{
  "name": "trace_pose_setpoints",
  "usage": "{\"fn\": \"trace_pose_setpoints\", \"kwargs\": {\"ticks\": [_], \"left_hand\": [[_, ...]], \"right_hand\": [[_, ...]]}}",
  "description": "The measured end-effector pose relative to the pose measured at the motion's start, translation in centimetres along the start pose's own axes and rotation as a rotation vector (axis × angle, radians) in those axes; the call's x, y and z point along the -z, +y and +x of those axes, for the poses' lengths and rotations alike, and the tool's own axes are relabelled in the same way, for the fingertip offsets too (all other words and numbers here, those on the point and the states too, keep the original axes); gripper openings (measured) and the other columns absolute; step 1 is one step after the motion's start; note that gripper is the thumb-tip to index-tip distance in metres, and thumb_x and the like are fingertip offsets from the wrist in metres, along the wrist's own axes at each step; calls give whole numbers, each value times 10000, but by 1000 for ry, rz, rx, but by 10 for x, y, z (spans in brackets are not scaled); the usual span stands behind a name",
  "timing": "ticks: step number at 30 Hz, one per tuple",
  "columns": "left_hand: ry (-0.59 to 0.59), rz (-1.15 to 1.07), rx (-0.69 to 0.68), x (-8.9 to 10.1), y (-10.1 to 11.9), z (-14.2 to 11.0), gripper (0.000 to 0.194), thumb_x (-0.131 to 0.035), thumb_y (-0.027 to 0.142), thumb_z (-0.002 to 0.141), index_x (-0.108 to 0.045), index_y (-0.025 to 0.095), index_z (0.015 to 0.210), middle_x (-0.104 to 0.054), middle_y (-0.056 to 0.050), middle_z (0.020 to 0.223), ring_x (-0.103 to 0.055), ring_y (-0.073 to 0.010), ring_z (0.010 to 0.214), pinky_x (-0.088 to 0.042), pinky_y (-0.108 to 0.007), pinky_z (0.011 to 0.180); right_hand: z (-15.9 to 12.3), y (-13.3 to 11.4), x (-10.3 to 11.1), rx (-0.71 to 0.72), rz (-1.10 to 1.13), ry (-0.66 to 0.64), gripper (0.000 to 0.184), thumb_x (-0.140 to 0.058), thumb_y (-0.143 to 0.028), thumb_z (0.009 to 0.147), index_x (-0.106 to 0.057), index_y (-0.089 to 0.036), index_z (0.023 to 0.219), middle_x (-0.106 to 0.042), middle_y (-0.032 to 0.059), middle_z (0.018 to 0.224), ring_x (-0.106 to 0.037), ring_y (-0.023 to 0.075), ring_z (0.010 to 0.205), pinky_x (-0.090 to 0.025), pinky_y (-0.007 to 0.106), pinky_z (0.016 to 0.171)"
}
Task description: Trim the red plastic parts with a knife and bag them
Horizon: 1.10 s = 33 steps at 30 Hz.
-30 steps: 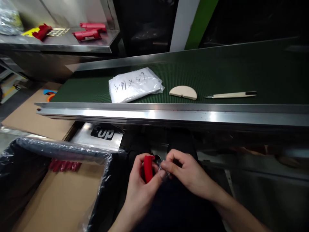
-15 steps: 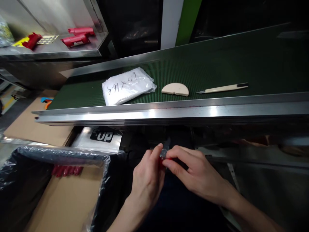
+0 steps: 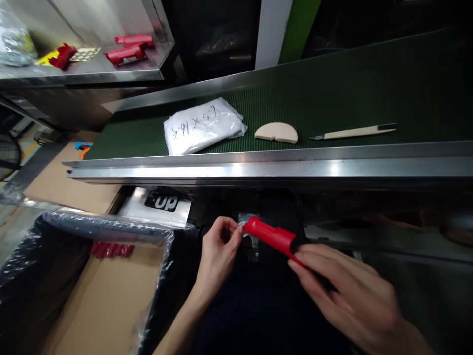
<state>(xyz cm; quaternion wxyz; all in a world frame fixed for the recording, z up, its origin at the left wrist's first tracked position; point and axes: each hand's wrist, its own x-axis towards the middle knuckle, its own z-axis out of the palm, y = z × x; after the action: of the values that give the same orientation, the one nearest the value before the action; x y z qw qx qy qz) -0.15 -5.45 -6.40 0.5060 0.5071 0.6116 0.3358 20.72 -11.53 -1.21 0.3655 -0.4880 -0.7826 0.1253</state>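
My right hand [image 3: 343,286] grips a red plastic housing [image 3: 273,235] by its near end, with the part slanting up to the left. My left hand [image 3: 221,246] pinches a small clear plastic bag [image 3: 244,219] at the far end of the housing. Much of the bag is hidden behind the red part, and I cannot tell whether the housing's tip is inside it. Both hands are in front of the conveyor, below its metal edge.
On the green conveyor [image 3: 332,93] lie a bag pack [image 3: 203,127] marked 6.5 x 16.5, a beige half-round block [image 3: 276,132] and a craft knife [image 3: 358,131]. A lined box [image 3: 111,296] at left holds several red parts [image 3: 111,249]. More red housings [image 3: 127,52] lie on the steel shelf.
My right hand has moved right and toward me and now holds the red housing, which was mostly hidden between my hands. My left hand has shifted slightly left. The view has tilted slightly.
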Motion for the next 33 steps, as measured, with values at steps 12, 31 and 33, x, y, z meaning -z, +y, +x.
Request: {"fn": "trace_pose_setpoints", "kwargs": {"ticks": [12,31,33], "left_hand": [[54,34,-216,-6,-12,-14,113,-597,286,914,-681,234,859,-620,-5,849,-581,-157,794,-438,-261,730],[163,-54,-188,-11,-27,-41,109,-506,237,965,-590,237,896,-531,-2,898,-527,-145,805,-424,-270,719],[120,-26,-194,-6,-27,-40,121,-497,219,965,-595,234,896,-509,-12,918,-521,-149,823,-420,-274,724]], "right_hand": [[1,12,-12,294,-150,-356,309,-337,-69,965,-641,-95,1017,-674,131,950,-628,243,901,-511,404,745],[-10,14,-60,-18,185,-40,286,-612,-40,863,-653,-222,1079,-637,68,1097,-581,208,1041,-540,340,849],[-3,22,-54,89,99,-212,266,-602,-61,874,-655,-213,1086,-609,98,1166,-520,264,1122,-519,423,877]]}}
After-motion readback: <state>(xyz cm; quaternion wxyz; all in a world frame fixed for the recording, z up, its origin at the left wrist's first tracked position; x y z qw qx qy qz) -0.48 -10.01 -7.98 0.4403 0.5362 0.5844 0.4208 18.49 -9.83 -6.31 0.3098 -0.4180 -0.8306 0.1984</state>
